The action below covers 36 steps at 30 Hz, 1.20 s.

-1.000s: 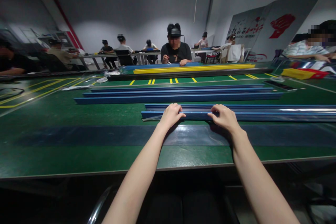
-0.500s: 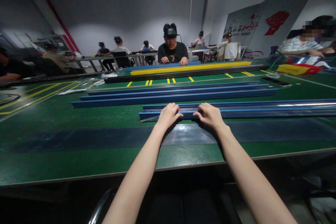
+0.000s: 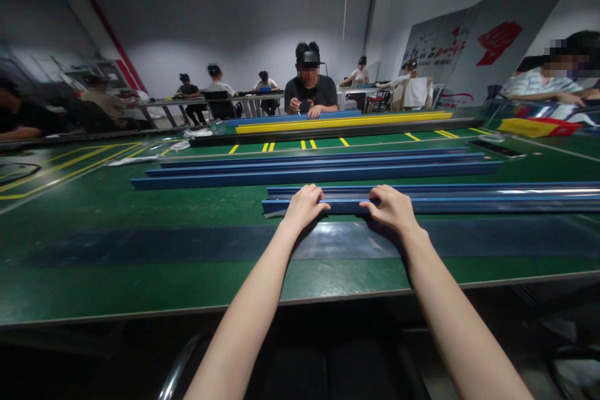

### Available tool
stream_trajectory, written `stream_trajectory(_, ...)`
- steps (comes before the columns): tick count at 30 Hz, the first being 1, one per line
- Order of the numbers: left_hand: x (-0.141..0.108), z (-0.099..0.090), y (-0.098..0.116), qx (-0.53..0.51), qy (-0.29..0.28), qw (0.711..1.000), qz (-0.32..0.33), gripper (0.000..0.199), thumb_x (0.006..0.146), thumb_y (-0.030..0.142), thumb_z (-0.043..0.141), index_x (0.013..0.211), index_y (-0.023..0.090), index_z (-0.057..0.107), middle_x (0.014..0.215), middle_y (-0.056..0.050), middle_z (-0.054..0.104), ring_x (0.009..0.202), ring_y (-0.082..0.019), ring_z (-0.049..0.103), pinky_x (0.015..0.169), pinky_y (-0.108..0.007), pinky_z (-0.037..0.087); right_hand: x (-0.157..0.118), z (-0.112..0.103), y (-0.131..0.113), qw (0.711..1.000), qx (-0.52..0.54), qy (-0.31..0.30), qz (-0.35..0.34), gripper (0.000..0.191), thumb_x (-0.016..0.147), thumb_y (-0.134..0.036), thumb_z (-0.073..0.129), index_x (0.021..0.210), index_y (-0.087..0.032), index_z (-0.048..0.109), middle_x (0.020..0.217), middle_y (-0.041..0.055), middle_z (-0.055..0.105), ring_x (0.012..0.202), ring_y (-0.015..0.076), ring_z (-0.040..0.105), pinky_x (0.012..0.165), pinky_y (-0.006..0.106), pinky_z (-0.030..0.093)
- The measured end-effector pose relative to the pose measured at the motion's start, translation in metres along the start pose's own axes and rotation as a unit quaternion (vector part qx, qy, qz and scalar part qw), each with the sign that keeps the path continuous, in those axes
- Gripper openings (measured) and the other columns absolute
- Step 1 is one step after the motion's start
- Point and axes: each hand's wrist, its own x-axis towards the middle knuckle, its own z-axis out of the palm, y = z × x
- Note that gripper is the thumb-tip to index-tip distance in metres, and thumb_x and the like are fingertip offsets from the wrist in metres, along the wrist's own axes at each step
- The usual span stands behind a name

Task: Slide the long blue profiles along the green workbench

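A long blue channel strip (image 3: pixel 469 205) lies across the green table (image 3: pixel 197 209) and runs off toward the right. My left hand (image 3: pixel 307 203) grips it near its left end, thumb on the near side and fingers over the top. Further right along the same strip, my right hand (image 3: pixel 389 205) holds it in a similar pinch, a short gap from the left one. Under my wrists, a flat clear plastic sheet (image 3: pixel 342 240) stretches across the table close to its front edge.
Beyond my hands lie more blue strips (image 3: pixel 319 173), then a black strip (image 3: pixel 337 132) and a yellow strip (image 3: pixel 347 122). A person (image 3: pixel 310 84) sits opposite. A phone (image 3: pixel 499 148) rests at the right, near a yellow and red item (image 3: pixel 534 127).
The held strip's left end has shifted right. Both my hands have moved right too, the right one more, widening the gap between them.
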Motion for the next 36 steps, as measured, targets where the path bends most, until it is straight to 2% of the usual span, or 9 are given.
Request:
stream_trajectory(12,-0.0007,-0.0045,0.0013,0.004,-0.005,1.0,-0.014,0.024,0.07,0.039,0.068,0.071,0.018,0.054,0.078,-0.001,0.055,0.081,-0.016,0.052,0.068,-0.024,0.04,0.0004,-0.0005,0.0009,1.0,0.013,0.0,0.001,0.026,0.075,-0.044,0.051,0.066,-0.02,0.056,0.076,0.0043,0.061,0.075,0.0176,0.053,0.057,0.026,0.031)
stream_trajectory(17,-0.0012,-0.0048,-0.0005,0.035,0.015,0.998,-0.044,0.034,0.065,0.048,0.069,0.068,0.018,0.053,0.075,-0.002,0.053,0.08,-0.017,0.051,0.07,-0.026,0.039,0.0003,0.0008,0.0027,1.0,0.015,0.0,0.005,0.026,0.074,-0.045,0.052,0.067,-0.02,0.056,0.076,0.0042,0.06,0.074,0.0174,0.053,0.057,0.025,0.031)
stream_trajectory(26,0.0,-0.003,-0.0014,0.023,0.012,0.997,-0.07,0.037,0.063,0.051,0.069,0.067,0.017,0.055,0.072,-0.001,0.053,0.076,-0.016,0.053,0.067,-0.025,0.039,-0.0004,0.0012,0.0035,1.0,0.013,0.001,0.005,0.026,0.073,-0.045,0.054,0.066,-0.02,0.056,0.075,0.0033,0.059,0.073,0.0167,0.053,0.056,0.025,0.031)
stream_trajectory(36,-0.0019,-0.0031,-0.0024,0.041,-0.006,0.995,-0.085,0.042,0.066,0.058,0.062,0.074,0.018,0.055,0.077,-0.003,0.058,0.076,-0.017,0.056,0.064,-0.025,0.038,-0.0003,0.0003,0.0024,1.0,0.017,0.006,0.005,0.026,0.073,-0.045,0.053,0.065,-0.021,0.055,0.075,0.0036,0.06,0.074,0.0171,0.053,0.057,0.025,0.032)
